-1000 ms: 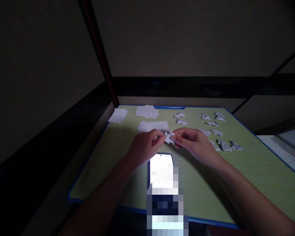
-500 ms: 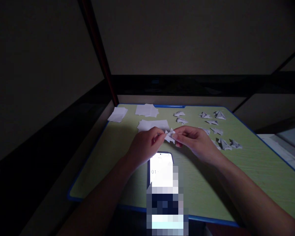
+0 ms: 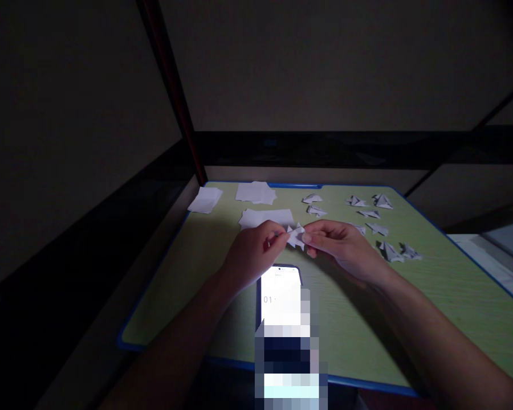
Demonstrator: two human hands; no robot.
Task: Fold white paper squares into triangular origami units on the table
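A small folded white paper piece (image 3: 295,236) is pinched between both hands above the middle of a green table (image 3: 188,267) with a blue rim. My left hand (image 3: 252,253) grips its left side with fingertips. My right hand (image 3: 340,245) grips its right side. Directly below the hands a lit phone (image 3: 281,296) lies on the table, its lower part blurred out. The room is dark.
Flat white paper sheets (image 3: 267,217) lie behind the hands, with more sheets (image 3: 255,192) and a sheet (image 3: 205,200) at the far left edge. Several finished folded paper shapes (image 3: 378,219) are spread over the far right. A dark red post (image 3: 171,85) rises at the back left corner.
Both hands stay on the folded paper with only slight finger shifts; the view has barely moved.
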